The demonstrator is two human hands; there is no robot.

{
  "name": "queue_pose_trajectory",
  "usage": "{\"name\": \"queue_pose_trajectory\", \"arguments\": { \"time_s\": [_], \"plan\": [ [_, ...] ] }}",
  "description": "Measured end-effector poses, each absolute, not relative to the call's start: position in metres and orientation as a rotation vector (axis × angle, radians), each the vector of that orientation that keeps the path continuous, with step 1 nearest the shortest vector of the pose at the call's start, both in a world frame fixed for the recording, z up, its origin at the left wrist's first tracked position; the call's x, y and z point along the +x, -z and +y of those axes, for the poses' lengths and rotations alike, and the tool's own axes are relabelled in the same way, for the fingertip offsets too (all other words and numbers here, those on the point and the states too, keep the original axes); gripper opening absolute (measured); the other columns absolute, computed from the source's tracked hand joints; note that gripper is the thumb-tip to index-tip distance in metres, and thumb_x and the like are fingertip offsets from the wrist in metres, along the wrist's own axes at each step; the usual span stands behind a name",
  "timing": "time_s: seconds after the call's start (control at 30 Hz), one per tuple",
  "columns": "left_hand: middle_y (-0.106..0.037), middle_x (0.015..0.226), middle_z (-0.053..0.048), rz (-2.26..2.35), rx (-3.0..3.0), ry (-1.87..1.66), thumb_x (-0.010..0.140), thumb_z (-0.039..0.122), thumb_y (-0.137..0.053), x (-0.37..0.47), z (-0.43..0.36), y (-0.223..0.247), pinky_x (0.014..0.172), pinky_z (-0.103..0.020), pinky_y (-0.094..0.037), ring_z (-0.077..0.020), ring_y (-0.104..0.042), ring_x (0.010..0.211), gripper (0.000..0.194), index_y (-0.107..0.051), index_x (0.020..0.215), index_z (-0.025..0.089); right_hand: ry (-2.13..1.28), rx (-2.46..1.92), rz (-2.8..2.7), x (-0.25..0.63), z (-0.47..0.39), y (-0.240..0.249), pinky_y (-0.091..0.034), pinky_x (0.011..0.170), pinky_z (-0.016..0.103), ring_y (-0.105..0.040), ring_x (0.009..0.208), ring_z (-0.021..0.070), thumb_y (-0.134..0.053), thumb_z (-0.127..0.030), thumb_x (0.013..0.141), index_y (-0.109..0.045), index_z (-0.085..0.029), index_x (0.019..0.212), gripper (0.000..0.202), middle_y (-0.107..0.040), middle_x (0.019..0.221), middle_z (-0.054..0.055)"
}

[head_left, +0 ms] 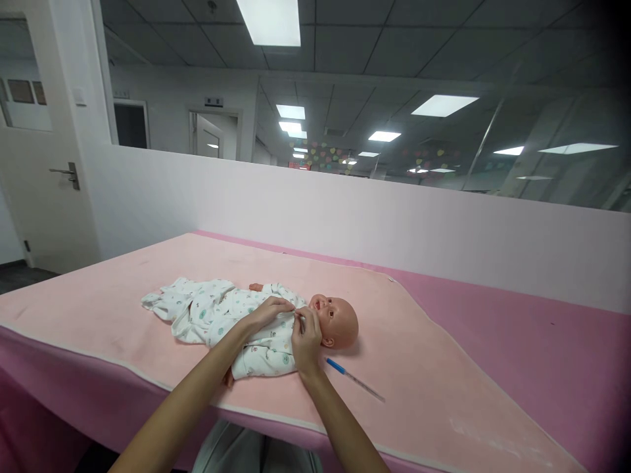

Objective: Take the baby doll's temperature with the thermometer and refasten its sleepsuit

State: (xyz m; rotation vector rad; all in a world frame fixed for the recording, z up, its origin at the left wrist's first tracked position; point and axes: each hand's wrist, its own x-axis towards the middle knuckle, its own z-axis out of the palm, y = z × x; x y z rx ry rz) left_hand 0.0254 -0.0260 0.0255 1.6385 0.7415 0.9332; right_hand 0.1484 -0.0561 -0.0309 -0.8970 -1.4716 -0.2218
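Observation:
A baby doll (340, 320) lies on its back, its bald head to the right. It wears a white patterned romper (269, 348) whose lower part spreads flat to the left. My left hand (270, 313) rests over the chest, its fingertips pinched at the collar. Beside the doll's chin my right hand (306, 335) is closed on the same collar edge, close to the left fingertips. What exactly the fingertips grip is too small to see. A thin thermometer-like stick with a blue end (336, 366) lies right of my right wrist.
The doll lies on a pink padded mat (424, 381) with a pale edge, over a darker pink surface (542, 315). A low white wall (394, 230) topped by glass runs behind. On the far left stands a door (42, 171).

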Motion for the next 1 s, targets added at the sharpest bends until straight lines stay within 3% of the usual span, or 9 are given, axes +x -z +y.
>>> {"name": "queue_pose_trajectory", "arguments": {
  "time_s": [0.23,0.5,0.73,1.0],
  "plan": [
    [-0.067,0.094,-0.006,0.748,1.844,-0.991,0.065,0.037,-0.067,0.020,-0.026,-0.017,0.082,-0.028,-0.044,-0.0197,-0.058,0.092,0.034,-0.069,0.092,0.016,0.154,-0.870,-1.482,0.148,-0.057,0.030,-0.045,0.077,0.028,-0.052,0.082,0.0134,-0.040,-0.004,0.079,-0.055,-0.020,0.075,0.023,-0.055,0.082,0.002],
    [-0.066,0.093,-0.006,0.772,2.011,-1.069,0.073,0.041,-0.059,0.020,-0.021,-0.007,0.082,-0.027,-0.044,-0.0182,-0.058,0.089,0.032,-0.069,0.094,0.019,0.052,-0.846,-1.418,0.151,-0.054,0.029,-0.045,0.075,0.028,-0.054,0.081,0.0136,-0.043,-0.004,0.074,-0.056,-0.019,0.065,0.022,-0.057,0.079,0.002],
    [-0.057,0.093,-0.006,0.853,2.160,-1.142,0.074,0.047,-0.056,0.022,-0.019,-0.001,0.082,-0.027,-0.043,-0.0178,-0.054,0.091,0.031,-0.070,0.083,0.021,-0.005,-0.862,-1.396,0.151,-0.054,0.028,-0.046,0.069,0.026,-0.055,0.079,0.0137,-0.044,-0.005,0.074,-0.055,-0.018,0.065,0.020,-0.058,0.077,0.002],
    [-0.057,0.090,-0.004,0.810,2.162,-1.245,0.074,0.040,-0.059,0.022,-0.023,-0.002,0.081,-0.028,-0.043,-0.0164,-0.054,0.088,0.024,-0.065,0.084,0.019,0.097,-0.896,-1.436,0.149,-0.055,0.026,-0.045,0.071,0.026,-0.053,0.075,0.0135,-0.044,-0.005,0.073,-0.053,-0.019,0.067,0.018,-0.055,0.074,0.001]
  ]
}}
